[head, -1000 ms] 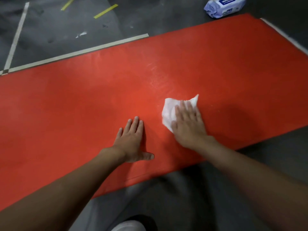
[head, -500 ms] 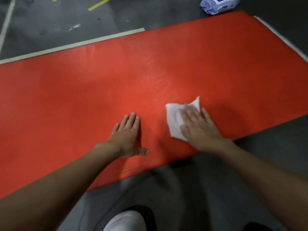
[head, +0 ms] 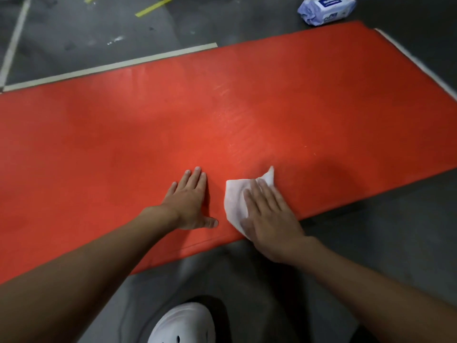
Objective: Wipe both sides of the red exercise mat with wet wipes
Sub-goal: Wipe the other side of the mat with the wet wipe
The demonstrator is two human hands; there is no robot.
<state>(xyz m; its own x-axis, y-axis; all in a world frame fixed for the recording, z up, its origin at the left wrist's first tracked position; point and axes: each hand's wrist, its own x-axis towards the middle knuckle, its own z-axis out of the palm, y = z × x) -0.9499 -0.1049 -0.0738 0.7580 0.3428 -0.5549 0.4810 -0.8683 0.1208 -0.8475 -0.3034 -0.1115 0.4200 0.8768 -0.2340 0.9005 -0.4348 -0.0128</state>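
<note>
Head cam: red mat (head: 123, 134) lies flat on a grey floor (head: 376, 243), tape lines (head: 111, 68) at 11 o'clock, wipes pack (head: 326, 8) at 1. Left hand (head: 190, 204) rests flat on the mat, fingers straight. Right hand (head: 269, 216), fingers straight too, presses a wet wipe (head: 235, 201) near the mat's 6 o'clock edge. The wipe's half covered, the pack label's unreadable, and the mat's cut off at 9.

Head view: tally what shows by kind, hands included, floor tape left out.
Hands: 2, the left hand and the right hand
Red mat: 1
Loose wet wipe: 1
Wipes pack: 1
White shoe: 1
Total: 6
</note>
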